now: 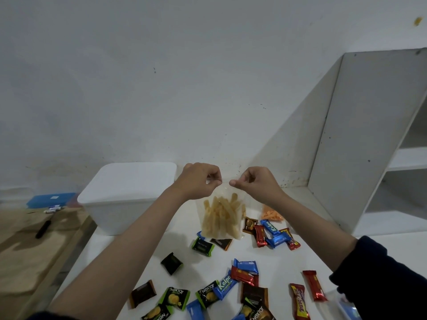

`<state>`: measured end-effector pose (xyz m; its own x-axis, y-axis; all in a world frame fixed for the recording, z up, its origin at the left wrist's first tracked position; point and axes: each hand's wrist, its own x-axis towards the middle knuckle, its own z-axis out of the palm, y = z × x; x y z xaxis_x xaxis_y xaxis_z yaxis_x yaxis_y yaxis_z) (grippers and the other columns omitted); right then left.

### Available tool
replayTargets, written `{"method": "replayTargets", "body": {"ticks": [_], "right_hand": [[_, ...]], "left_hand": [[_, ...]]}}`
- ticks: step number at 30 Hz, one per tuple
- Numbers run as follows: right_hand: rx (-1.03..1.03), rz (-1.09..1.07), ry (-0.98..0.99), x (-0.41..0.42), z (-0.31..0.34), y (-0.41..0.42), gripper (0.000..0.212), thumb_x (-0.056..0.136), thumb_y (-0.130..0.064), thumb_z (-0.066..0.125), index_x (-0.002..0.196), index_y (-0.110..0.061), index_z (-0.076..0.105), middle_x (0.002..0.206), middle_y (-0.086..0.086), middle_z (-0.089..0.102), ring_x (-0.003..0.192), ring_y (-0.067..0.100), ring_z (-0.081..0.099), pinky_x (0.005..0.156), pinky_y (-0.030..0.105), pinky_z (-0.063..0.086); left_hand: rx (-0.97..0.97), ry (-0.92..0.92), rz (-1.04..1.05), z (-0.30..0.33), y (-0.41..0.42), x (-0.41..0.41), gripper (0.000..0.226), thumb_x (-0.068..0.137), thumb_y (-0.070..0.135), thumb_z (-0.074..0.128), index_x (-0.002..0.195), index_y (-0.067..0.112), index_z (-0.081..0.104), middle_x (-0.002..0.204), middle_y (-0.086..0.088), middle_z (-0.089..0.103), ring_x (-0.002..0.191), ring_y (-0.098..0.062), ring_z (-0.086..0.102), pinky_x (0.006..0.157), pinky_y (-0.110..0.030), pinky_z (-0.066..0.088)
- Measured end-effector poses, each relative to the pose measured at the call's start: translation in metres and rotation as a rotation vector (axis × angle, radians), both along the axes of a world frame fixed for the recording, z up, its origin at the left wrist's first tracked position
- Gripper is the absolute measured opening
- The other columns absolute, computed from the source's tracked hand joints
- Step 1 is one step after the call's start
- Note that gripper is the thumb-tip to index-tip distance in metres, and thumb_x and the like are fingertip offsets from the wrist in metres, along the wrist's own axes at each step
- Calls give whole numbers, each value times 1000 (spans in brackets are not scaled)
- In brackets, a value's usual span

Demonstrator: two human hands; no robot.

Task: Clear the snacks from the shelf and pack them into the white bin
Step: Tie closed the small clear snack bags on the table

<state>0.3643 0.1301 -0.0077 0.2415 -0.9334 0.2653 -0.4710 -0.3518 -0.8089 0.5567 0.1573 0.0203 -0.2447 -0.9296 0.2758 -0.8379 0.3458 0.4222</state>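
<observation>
A clear plastic bag of pale yellow snack sticks (220, 217) hangs upright above the white table. My left hand (198, 180) pinches its top left corner and my right hand (255, 183) pinches its top right corner. The white bin (126, 197) stands to the left of the bag, with its lid on. Several small wrapped snacks lie scattered on the white table (286, 262) below: blue Kalpa bars (270, 227), red bars (314, 285), green Nextar packs (176, 297) and dark brown packs (171, 263). A bag of orange snacks (271, 214) lies behind the right forearm.
A white shelf unit (379, 144) stands at the right, its visible compartments holding nothing. To the left is a wooden surface (30, 250) with a black pen (42, 228), small markers and a blue box (50, 199). A white wall fills the back.
</observation>
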Motion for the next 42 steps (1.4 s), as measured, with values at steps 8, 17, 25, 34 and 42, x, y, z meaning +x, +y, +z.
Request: {"method": "replayTargets", "body": {"ticks": [8,17,25,34,42], "right_hand": [[7,5,-26,0,0,1,30,74,-32,79,67,-9,59,54,-7,51,41,-1,40,43,9,34],[213,99,-286,-14,-10,-2,14,81,-9,71,76,3,66,81,12,70,75,9,67,65,10,50],[166,154,12,-14,-6,-4,21,77,-21,77,92,-8,68,88,13,69,80,18,64,78,31,55],[258,301,99,9,3,11,13,86,-24,69,86,-12,75,68,-2,70,59,6,61,61,24,52],[580,147,-282,16,-14,11,15,70,-5,80,75,5,70,53,6,56,44,12,46,50,23,38]], "left_hand": [[91,162,55,-9,-5,11,8,81,34,69,77,27,66,84,15,68,87,-11,64,89,-35,51],[209,317,74,-12,-6,37,18,87,2,61,93,16,69,89,-3,69,79,-8,63,78,-29,53],[174,412,107,-14,-5,39,23,83,-3,63,97,16,67,77,-5,68,62,0,60,70,-29,50],[153,378,63,-14,1,30,22,83,2,66,102,15,66,89,1,67,75,-1,60,60,-8,45],[491,752,295,-38,7,14,40,86,39,64,96,0,62,86,-11,72,74,-17,72,66,-26,59]]}}
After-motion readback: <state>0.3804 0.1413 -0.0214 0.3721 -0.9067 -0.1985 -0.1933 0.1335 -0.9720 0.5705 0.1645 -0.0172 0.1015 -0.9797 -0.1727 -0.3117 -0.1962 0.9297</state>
